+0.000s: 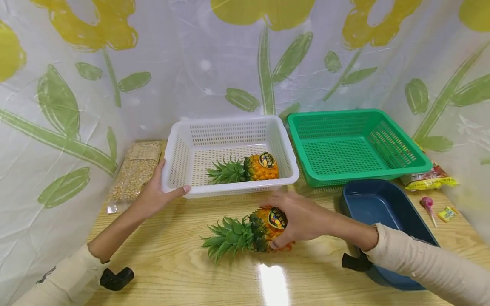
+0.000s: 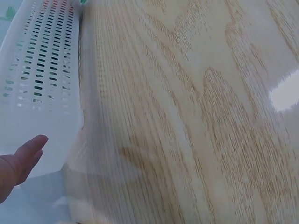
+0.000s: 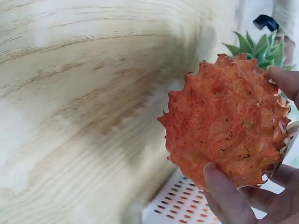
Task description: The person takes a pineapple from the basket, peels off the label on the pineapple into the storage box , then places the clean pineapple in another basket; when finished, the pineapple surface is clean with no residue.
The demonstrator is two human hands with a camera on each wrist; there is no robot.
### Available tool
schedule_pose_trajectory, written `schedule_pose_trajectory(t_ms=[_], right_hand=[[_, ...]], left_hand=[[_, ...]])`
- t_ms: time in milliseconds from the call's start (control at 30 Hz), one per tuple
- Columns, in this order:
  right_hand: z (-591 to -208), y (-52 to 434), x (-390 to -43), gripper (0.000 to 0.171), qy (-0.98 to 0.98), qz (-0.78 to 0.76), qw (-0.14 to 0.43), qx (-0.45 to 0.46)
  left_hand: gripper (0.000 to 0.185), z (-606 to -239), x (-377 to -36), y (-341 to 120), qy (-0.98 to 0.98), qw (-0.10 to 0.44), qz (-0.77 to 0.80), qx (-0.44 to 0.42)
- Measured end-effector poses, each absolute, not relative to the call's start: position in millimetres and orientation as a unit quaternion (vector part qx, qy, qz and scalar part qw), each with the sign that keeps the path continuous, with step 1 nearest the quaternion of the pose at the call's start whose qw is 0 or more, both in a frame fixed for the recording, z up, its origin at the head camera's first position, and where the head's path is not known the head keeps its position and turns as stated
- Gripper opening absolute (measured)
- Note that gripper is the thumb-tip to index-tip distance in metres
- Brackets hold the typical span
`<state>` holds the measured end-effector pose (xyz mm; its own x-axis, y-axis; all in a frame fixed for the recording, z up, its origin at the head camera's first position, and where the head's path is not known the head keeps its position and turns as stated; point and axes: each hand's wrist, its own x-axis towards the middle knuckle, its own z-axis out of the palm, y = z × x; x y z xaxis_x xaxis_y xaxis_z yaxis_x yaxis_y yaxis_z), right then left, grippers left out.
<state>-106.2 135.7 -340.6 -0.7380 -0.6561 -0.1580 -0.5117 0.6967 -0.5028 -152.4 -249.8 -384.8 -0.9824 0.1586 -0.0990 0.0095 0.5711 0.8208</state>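
On the table (image 1: 164, 259), in front of the white basket (image 1: 229, 188), is the held pineapple (image 1: 261, 231), on its side with its leafy crown toward the left hand's side; whether it bears on the wood or is just clear of it I cannot tell. The right hand (image 1: 302, 216) has it from above, thumb and fingers curled round the fat body and well away from the crown, probably because the body gives a firmer hold than loose leaves. In the right wrist view the fingertips sit among the spiky points of the skin.

The left hand (image 1: 155, 193) rests on the basket's near left corner, thumb and fingers spread wide and fairly straight, thumb on the front rim and fingers along the side; that likely keeps the basket steady. Inside, near the front wall, the second pineapple (image 1: 252, 169) lies with its crown the same way.

Just right of the white basket stands the green basket (image 1: 367, 175), and before it the blue bin (image 1: 377, 208), partly under the right forearm. A bag of corn (image 1: 135, 170) lies on the left; at the far right are a snack bag (image 1: 432, 177), a lollipop (image 1: 427, 203) and a small sweet (image 1: 447, 213).
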Motion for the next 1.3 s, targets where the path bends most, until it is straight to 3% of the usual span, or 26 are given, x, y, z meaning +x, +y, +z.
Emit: schedule_pose_trajectory(t_ms=[267, 467, 833, 1033, 1300], right_hand=[[-355.4, 134.3, -108.4, 0.084, 0.911, -0.199, 0.156, -0.325], [-358.9, 133.9, -107.3, 0.085, 0.916, -0.209, 0.162, -0.302], [-362.0, 134.4, -109.8, 0.085, 0.915, -0.214, 0.179, -0.291], [-360.9, 134.6, -110.9, 0.087, 0.915, -0.211, 0.188, -0.290], [-360.6, 133.1, -113.5, 0.088, 0.912, -0.214, 0.198, -0.287]], left_hand=[[0.115, -381.5, -152.9, -248.3, 0.879, 0.079, 0.467, 0.061], [0.109, -376.3, -153.7, -245.5, 0.893, 0.037, 0.439, 0.090], [0.109, -357.4, -142.5, -246.0, 0.921, -0.010, 0.383, 0.061], [0.078, -346.1, -122.5, -222.1, 0.854, -0.077, 0.493, 0.145], [0.068, -350.4, -100.4, -184.5, 0.821, -0.005, 0.521, 0.232]])
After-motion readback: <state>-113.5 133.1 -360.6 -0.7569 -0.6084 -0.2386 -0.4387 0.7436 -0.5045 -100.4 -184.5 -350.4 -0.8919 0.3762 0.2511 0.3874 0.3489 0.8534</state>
